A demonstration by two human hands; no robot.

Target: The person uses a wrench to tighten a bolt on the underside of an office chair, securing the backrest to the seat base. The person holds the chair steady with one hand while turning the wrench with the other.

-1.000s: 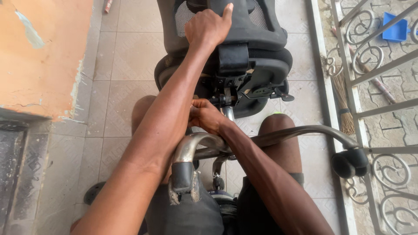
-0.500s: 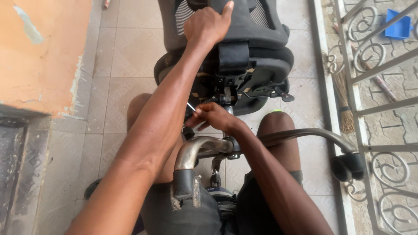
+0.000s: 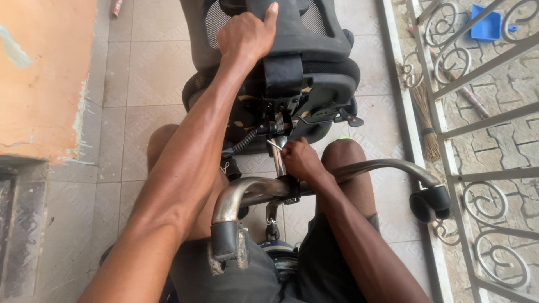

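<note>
Hands on an overturned office chair

Office chair (image 3: pixel 314 84) lay tipped on tiled floor (image 3: pixel 146 67), seat far, chrome base leg (image 3: pixel 247 193) near, over the person's lap. Left hand (image 3: pixel 244 36) pressed flat on the black seat underside, thumb raised, not gripping. Right hand (image 3: pixel 300 160) was closed around a thin metal tool (image 3: pixel 275 146) beside the central column. Iron railing (image 3: pixel 483 168) stood at right.

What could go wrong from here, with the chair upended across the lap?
1. The left hand alone steadies the chair; it may tip sideways if that hand slips.
2. The right hand works a thin tool in the cramped mechanism; a slip could pinch or jab fingers.
3. The base leg rests over the thighs and may press on them.
</note>
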